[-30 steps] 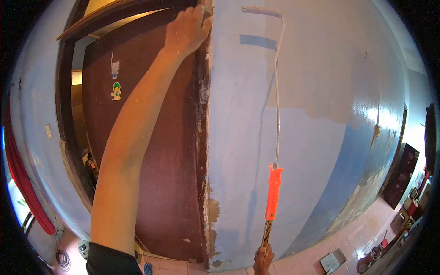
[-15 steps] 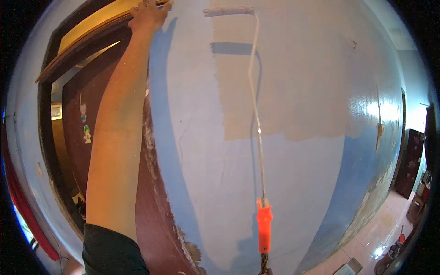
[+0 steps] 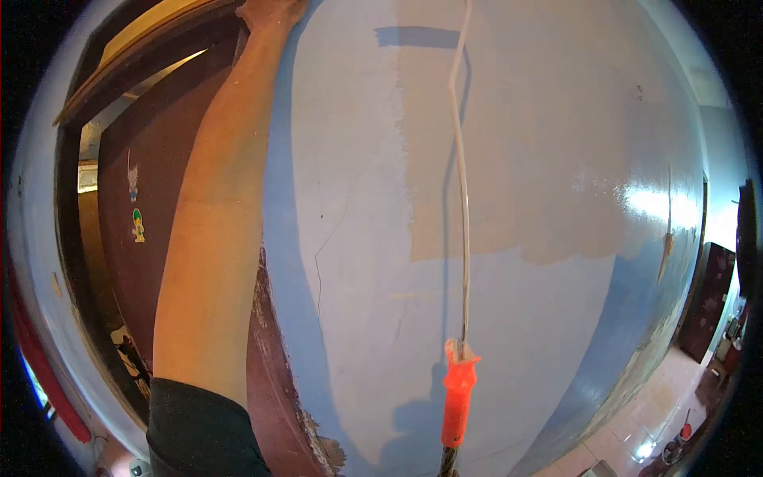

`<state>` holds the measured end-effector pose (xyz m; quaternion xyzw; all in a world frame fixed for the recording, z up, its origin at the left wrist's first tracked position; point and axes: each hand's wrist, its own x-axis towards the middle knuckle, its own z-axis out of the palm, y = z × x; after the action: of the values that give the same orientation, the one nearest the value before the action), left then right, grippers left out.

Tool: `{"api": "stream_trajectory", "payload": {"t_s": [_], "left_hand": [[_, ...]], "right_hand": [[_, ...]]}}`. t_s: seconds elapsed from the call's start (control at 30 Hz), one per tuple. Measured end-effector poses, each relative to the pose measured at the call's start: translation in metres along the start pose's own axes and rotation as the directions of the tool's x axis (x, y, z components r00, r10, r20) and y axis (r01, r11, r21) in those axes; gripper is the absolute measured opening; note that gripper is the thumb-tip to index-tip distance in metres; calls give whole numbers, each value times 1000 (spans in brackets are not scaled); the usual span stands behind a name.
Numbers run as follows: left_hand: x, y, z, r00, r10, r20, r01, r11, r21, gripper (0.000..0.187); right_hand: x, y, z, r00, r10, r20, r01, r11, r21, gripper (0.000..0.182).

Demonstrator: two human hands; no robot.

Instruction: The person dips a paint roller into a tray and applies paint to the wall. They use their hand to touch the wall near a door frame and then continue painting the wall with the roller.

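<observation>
My left arm reaches up past the door frame (image 3: 151, 67). My left hand (image 3: 274, 9) is at the frame's upper right corner, cut off by the top edge of the view, so its fingers are hidden. A paint roller with an orange handle (image 3: 458, 401) stands upright before the wall, its long thin rod (image 3: 462, 191) running up out of view. The roller head is out of sight; its shadow falls on the painted patch. Below the orange grip is a dark twisted pole (image 3: 449, 461). My right hand does not show.
The pale blue wall (image 3: 366, 334) carries a large beige painted patch (image 3: 517, 159), glossy at the right. A dark brown door (image 3: 151, 151) with stickers is at left. Worn plaster runs along the wall's base. Tiled floor (image 3: 628, 429) and household items lie at right.
The view has tilted down a little, so wall features sit lower. The roller head has moved up out of view, and my left hand's fingers have left the frame.
</observation>
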<state>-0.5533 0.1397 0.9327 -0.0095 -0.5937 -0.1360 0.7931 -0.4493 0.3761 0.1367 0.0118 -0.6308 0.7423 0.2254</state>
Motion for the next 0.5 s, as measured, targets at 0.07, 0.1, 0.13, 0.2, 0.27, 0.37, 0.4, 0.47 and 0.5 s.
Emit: {"api": "stream_trajectory", "payload": {"t_s": [0.07,0.1,0.13,0.2,0.27,0.37,0.4,0.47,0.5], "left_hand": [[-3,0,-4,1000,-3,-3,3,1000,3,64],[-3,-1,-4,1000,3,1,-3,1000,19,64],[-5,-5,-4,1000,0,-5,0,1000,11,64],[-9,-16,-4,995,97,-31,-98,994,-44,66],[-11,-34,-2,988,154,-33,-155,988,-28,68],[-42,-64,7,943,296,-150,-305,952,-40,67],[-58,-72,2,883,375,-283,-407,911,-63,65],[-116,-72,-29,877,354,-325,-420,894,-159,54],[-147,-75,-52,906,357,-227,-409,877,-253,58]], "right_hand": [[10,-64,10,993,-118,16,119,990,-77,38],[12,-93,13,981,-192,39,195,976,-96,39],[11,-109,15,963,-263,63,269,957,-113,41],[10,-114,13,989,-135,66,135,991,9,42],[4,-133,18,997,-3,80,-7,991,132,43],[-14,-184,30,980,-192,46,193,981,-17,44],[-21,-190,31,978,-199,55,202,978,-52,43],[-34,-206,39,976,-207,66,212,973,-94,43],[-44,-217,43,980,-189,56,194,977,-89,42]]}}
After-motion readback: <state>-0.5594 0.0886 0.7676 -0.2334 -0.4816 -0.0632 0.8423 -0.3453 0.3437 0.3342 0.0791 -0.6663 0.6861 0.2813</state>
